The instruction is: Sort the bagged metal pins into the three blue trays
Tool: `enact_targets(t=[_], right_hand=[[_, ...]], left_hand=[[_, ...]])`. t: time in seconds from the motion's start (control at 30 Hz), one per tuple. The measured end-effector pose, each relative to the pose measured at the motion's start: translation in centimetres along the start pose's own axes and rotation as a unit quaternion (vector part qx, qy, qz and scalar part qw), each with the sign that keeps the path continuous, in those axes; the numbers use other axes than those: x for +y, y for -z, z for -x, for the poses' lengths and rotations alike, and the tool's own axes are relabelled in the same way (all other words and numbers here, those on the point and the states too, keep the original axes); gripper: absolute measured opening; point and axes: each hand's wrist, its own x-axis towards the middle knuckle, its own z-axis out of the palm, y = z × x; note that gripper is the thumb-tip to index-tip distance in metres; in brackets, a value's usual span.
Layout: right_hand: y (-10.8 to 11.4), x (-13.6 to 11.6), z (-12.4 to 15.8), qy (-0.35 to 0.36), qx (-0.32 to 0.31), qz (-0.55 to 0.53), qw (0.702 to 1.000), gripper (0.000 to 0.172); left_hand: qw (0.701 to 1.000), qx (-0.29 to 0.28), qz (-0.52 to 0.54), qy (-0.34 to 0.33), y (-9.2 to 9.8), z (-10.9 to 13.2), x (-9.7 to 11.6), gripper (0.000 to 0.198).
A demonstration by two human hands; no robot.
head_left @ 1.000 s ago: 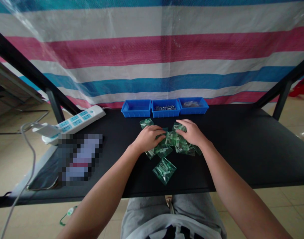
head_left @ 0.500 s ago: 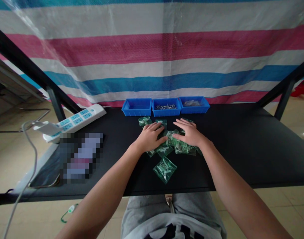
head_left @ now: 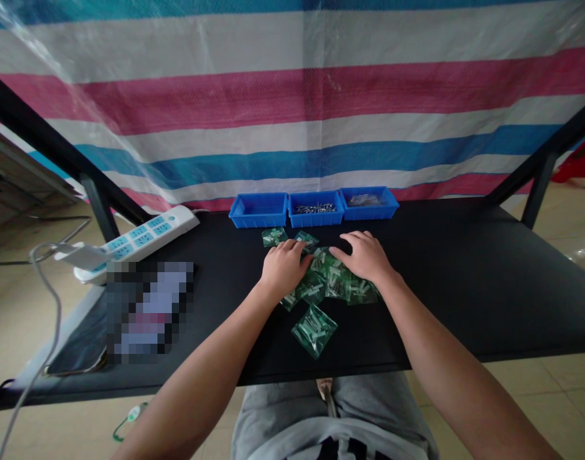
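Small green-tinted clear plastic packets (head_left: 337, 279), holding what look like screws and pale plugs, lie in a loose heap on the black table. My left hand (head_left: 283, 267) rests palm down over the heap's left side, fingers bent and thumb apart. On the opposite side my right hand (head_left: 365, 257) lies over more packets, its thumb pointing inward. Neither hand visibly grips a packet; what is under the fingers is hidden. One separate packet (head_left: 314, 330) sits nearer the front edge, and another packet (head_left: 273, 237) is beyond my left fingers.
Along the back stand three blue bins: the left bin (head_left: 258, 211) looks bare inside, the middle bin (head_left: 316, 209) holds screws, the right bin (head_left: 369, 203) clear plastic pieces. A power strip (head_left: 139, 241) with a plugged-in charger and a pixelated phone-like object (head_left: 153, 310) lie left.
Both hands stay at the heap, their fingers now more bent and less spread. Packets at the heap's right have shifted slightly and show more. The camera view has moved a little.
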Motion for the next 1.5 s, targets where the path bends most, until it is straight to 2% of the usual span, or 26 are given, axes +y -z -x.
enact_targets(t=[0.1,0.2,0.37,0.53,0.67,0.73,0.87,0.97,1.03,1.13,1.23,1.37,1.43,1.5], right_hand=[[0.2,0.0,0.1,0.032,0.001,-0.015,0.999,0.069],[0.0,-0.1,0.2,0.047,0.003,-0.011,0.999,0.073],[-0.5,-0.3,-0.1,-0.012,0.023,0.005,1.0,0.054],[-0.1,0.1,-0.3,-0.004,0.024,-0.033,0.999,0.04],[0.0,0.5,-0.4,0.021,0.014,-0.094,0.995,0.032],[-0.1,0.6,-0.5,0.026,0.018,-0.108,0.994,0.03],[-0.1,0.7,-0.6,0.019,0.05,-0.11,0.992,0.023],[0.1,0.8,-0.6,0.016,0.061,-0.123,0.99,0.022],[0.2,0.8,-0.7,0.018,0.064,-0.138,0.988,0.023],[0.2,0.8,-0.7,0.021,0.073,-0.174,0.982,0.023],[0.4,0.7,-0.6,0.012,0.088,-0.214,0.973,0.023],[0.9,0.6,-0.5,-0.02,0.119,-0.264,0.957,0.023],[1.0,0.6,-0.5,-0.051,0.137,-0.313,0.939,0.032],[1.1,0.8,-0.7,-0.087,0.141,-0.393,0.904,0.043]], left_hand=[[0.999,0.009,-0.003,0.038,-0.2,-0.1,0.1,0.031],[0.998,0.009,0.04,0.04,-0.4,-0.1,0.0,0.035],[0.992,-0.001,0.128,0.025,-0.7,-0.2,-0.2,0.042],[0.984,0.061,0.168,0.024,-0.6,-0.7,-0.8,0.037],[0.984,0.122,0.126,0.026,0.2,-2.3,-1.4,0.031],[0.987,0.135,0.085,0.017,0.6,-3.6,-1.4,0.034],[0.995,0.092,0.011,-0.024,0.6,-6.8,-1.2,0.042],[0.996,0.053,-0.029,-0.06,0.1,-8.6,-1.1,0.031],[0.995,0.05,-0.041,-0.073,-0.2,-9.4,-1.0,0.024],[0.994,0.065,-0.031,-0.082,-0.4,-10.0,-0.8,0.026],[0.993,0.091,-0.01,-0.077,-0.1,-10.2,-0.4,0.028],[0.989,0.13,0.01,-0.069,1.6,-9.3,0.1,0.026],[0.985,0.159,0.015,-0.071,2.5,-8.1,0.2,0.025],[0.981,0.167,0.017,-0.097,3.3,-6.6,0.1,0.024]])
